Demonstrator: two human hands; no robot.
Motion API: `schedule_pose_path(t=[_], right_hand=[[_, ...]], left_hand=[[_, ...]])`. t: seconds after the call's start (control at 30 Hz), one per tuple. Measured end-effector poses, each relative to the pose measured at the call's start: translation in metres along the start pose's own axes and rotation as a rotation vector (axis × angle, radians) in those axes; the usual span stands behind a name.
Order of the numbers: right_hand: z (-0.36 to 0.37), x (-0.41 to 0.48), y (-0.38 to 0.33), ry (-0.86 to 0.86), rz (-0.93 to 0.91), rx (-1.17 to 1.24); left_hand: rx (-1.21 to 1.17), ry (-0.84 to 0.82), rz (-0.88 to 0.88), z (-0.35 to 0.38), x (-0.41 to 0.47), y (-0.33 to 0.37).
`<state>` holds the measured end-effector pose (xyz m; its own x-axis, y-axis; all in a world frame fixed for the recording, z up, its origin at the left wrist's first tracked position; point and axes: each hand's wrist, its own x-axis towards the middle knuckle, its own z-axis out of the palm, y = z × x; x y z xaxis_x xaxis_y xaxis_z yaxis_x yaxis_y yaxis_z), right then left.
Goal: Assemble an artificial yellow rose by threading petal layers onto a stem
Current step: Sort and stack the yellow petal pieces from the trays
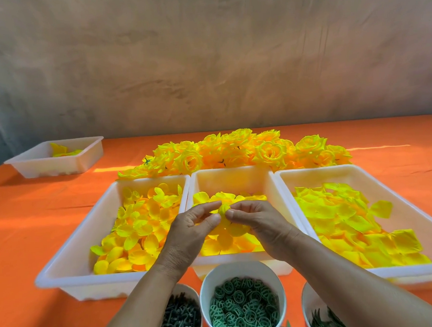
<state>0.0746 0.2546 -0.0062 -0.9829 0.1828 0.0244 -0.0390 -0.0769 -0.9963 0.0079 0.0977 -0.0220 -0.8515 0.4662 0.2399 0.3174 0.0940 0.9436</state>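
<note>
An orange-covered table carries three white plastic trays side by side: the right tray with large flat yellow fabric petals, the left tray with small rounded petal layers, the middle tray with mid-sized ones. Behind them lies a heap of finished yellow fabric roses, and far left a fourth white tray stands apart. Near the front edge sit three white round bowls: green plastic rings, dark stem pieces, green leaves. Above the middle tray, the left hand and right hand meet, each grip narrow, pinching one small curled yellow petal layer between thumb and fingertips.
</note>
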Motion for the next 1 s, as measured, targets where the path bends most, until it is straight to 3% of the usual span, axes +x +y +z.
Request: schedule_pose_path(t=[0.43, 0.73, 1.0], right_hand=[[-0.001, 0.001, 0.003, 0.032, 0.012, -0.104], [0.003, 0.0, 0.003, 0.118, -0.047, -0.126], [0.013, -0.001, 0.008, 0.133, -0.234, -0.452]], left_hand=[[0.091, -0.006, 0.055, 0.001, -0.002, 0.001], [-0.008, -0.019, 0.006, 0.001, -0.003, 0.007], [0.007, 0.022, -0.023, 0.005, 0.0, 0.002]])
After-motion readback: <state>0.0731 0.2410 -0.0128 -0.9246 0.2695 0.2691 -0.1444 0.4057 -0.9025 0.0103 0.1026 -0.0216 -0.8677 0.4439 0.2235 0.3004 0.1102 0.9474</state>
